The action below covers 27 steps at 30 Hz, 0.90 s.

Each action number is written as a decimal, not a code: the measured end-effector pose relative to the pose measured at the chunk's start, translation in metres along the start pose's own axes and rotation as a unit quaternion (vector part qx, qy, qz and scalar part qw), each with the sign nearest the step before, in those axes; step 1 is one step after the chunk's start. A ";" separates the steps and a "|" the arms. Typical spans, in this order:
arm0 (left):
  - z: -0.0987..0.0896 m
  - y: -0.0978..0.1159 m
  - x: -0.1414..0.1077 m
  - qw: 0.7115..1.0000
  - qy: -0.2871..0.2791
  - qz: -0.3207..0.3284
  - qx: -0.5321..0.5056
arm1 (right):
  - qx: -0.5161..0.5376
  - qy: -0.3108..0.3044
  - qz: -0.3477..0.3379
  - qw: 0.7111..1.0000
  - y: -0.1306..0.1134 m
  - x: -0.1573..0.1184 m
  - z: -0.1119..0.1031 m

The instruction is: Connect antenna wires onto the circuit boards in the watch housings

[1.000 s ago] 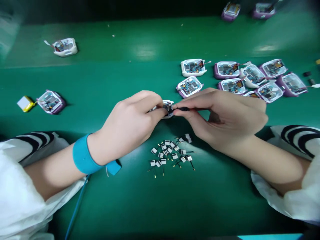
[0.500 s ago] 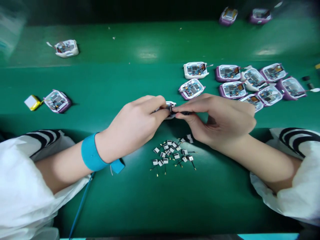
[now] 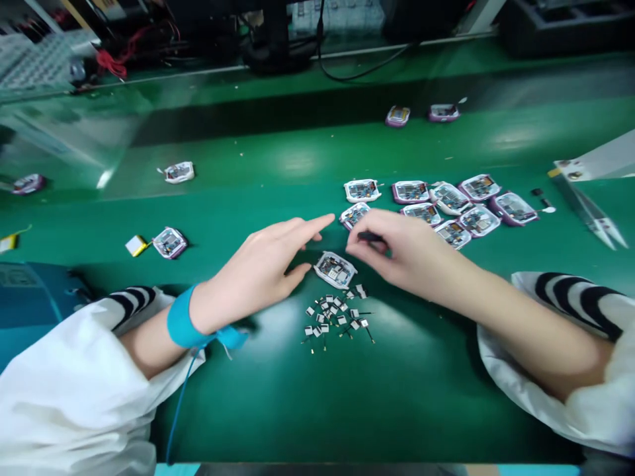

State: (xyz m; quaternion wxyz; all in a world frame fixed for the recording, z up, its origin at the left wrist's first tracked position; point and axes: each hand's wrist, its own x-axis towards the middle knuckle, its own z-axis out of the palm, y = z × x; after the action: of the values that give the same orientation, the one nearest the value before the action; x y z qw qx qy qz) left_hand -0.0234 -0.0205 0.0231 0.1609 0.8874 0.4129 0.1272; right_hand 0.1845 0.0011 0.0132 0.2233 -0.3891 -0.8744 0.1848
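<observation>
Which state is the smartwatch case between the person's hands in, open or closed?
Open: the smartwatch case lies with its circuit board exposed to view, and no cover sits over it.

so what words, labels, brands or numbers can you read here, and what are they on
None can be read.
Circuit board in the white case nearest the loose small parts: any print is too small.
Those small parts: too small to read.
Blue box at the left edge: faint marks, too blurred.
Blue wristband: no lettering shows.
</observation>
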 end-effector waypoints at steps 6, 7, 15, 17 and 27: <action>0.019 -0.012 0.013 0.995 -0.061 0.045 -0.071 | -0.136 -0.103 -0.013 0.985 -0.009 -0.009 0.013; 0.022 -0.011 0.013 0.995 -0.048 0.039 -0.076 | -0.165 -0.103 -0.032 0.980 -0.011 -0.011 0.014; 0.029 -0.003 0.008 0.985 0.084 0.021 -0.150 | -0.220 0.004 -0.081 0.972 -0.017 -0.015 0.014; 0.027 0.000 0.007 0.984 0.096 0.023 -0.149 | -0.201 0.034 -0.071 0.976 -0.016 -0.014 0.013; 0.022 0.005 0.007 0.974 0.086 0.012 -0.210 | -0.261 0.134 -0.218 0.931 -0.013 -0.013 0.009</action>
State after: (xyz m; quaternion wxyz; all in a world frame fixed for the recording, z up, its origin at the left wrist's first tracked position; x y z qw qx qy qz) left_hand -0.0083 -0.0219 0.0058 0.3055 0.8243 0.3791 0.2890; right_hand 0.1796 -0.0187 0.0086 0.2639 -0.2545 -0.9170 -0.1573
